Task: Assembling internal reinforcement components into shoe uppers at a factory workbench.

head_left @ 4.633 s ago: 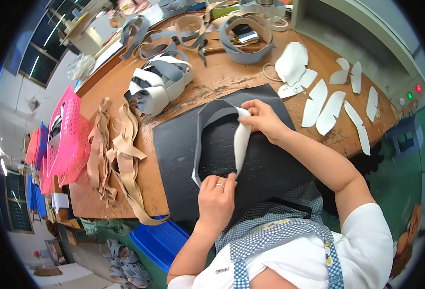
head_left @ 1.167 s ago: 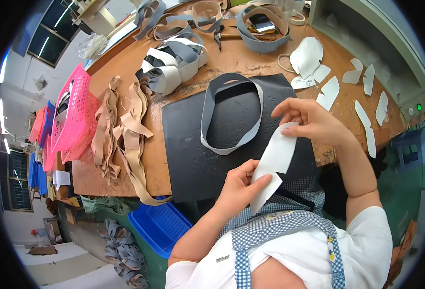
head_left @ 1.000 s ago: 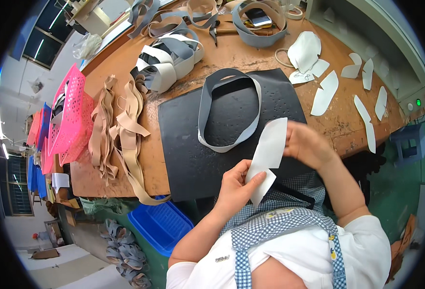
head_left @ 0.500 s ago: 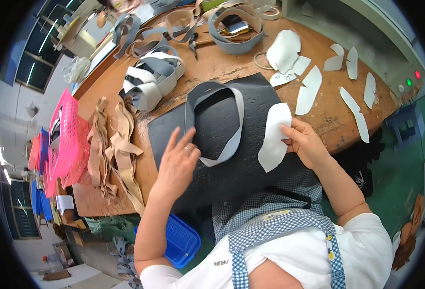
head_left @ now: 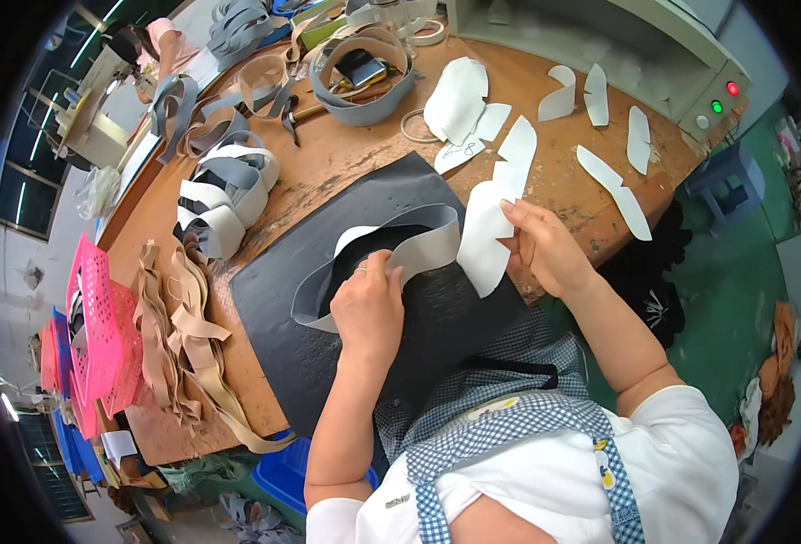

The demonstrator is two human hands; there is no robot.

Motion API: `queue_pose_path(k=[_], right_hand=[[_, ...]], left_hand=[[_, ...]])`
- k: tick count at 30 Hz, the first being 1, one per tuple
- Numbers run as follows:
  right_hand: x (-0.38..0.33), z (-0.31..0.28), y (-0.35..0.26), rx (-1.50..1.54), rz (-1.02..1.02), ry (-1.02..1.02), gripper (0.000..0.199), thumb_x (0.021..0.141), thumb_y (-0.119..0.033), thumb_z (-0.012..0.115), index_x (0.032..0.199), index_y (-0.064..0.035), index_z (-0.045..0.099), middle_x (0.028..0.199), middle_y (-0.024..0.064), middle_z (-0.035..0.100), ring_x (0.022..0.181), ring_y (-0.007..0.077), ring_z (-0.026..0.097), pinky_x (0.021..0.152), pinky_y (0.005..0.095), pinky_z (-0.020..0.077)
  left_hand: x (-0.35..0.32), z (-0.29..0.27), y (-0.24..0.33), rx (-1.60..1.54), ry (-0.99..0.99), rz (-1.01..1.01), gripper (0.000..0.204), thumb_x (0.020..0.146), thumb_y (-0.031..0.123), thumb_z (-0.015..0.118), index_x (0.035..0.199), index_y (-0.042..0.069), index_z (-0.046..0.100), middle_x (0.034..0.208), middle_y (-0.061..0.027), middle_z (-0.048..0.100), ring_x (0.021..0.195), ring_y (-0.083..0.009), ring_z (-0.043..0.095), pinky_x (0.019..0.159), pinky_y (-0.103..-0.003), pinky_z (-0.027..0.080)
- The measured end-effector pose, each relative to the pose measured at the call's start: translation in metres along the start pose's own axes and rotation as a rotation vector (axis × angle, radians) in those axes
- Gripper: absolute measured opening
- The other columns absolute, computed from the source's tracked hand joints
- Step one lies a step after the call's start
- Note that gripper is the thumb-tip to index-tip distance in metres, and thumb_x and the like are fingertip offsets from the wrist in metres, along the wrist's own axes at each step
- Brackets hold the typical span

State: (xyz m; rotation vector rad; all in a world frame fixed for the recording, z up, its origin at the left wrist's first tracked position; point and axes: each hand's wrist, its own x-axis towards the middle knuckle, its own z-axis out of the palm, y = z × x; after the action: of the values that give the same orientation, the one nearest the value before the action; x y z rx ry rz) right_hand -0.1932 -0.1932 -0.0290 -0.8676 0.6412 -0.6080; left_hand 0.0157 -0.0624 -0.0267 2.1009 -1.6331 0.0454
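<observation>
My right hand (head_left: 547,249) pinches a white notched cut-out piece (head_left: 484,243) by its right edge, holding it over the right side of a black mat (head_left: 278,272). My left hand (head_left: 367,306) is closed on the near side of a loop of grey strip (head_left: 429,248) with a paler face. This loop stands on edge above the mat, its right end close to the white piece but seemingly apart from it. The left fingertips are partly hidden behind the strip. Beyond the right hand another white piece (head_left: 517,156) lies on the wooden table.
More white pieces (head_left: 614,192) and a white stack (head_left: 456,100) lie to the right. A grey-and-white strip bundle (head_left: 228,195), tan strips (head_left: 196,317) and a pink basket (head_left: 101,335) are left. A grey machine (head_left: 591,45) borders the far right; a co-worker (head_left: 169,45) sits far left.
My left hand has closed on the grey loop and tilted it toward the right. The white piece stays in my right hand. The whole view has shifted and turned a little.
</observation>
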Motion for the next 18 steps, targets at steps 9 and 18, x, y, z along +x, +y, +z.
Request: queue_pose_path(k=[9, 18], right_hand=[[-0.013, 0.025, 0.005, -0.124, -0.193, 0.049, 0.036, 0.089, -0.003, 0.067, 0.123, 0.0009, 0.055, 0.107, 0.0079, 0.065, 0.099, 0.014, 0.063, 0.087, 0.0295, 0.0526], [-0.027, 0.059, 0.013, -0.084, -0.254, 0.046, 0.036, 0.091, -0.003, 0.065, 0.124, -0.0003, 0.053, 0.107, 0.0069, 0.065, 0.094, 0.0124, 0.064, 0.083, 0.0282, 0.0541]], left_hand=[[0.013, -0.012, 0.017, -0.616, -0.096, -0.407, 0.021, 0.087, 0.015, 0.075, 0.098, -0.001, 0.068, 0.074, -0.0041, 0.067, 0.064, -0.004, 0.058, 0.059, -0.022, 0.046], [-0.004, -0.037, 0.027, -1.176, -0.354, -0.476, 0.024, 0.101, 0.016, 0.056, 0.114, -0.003, 0.065, 0.095, -0.0034, 0.069, 0.086, -0.0067, 0.062, 0.079, -0.023, 0.049]])
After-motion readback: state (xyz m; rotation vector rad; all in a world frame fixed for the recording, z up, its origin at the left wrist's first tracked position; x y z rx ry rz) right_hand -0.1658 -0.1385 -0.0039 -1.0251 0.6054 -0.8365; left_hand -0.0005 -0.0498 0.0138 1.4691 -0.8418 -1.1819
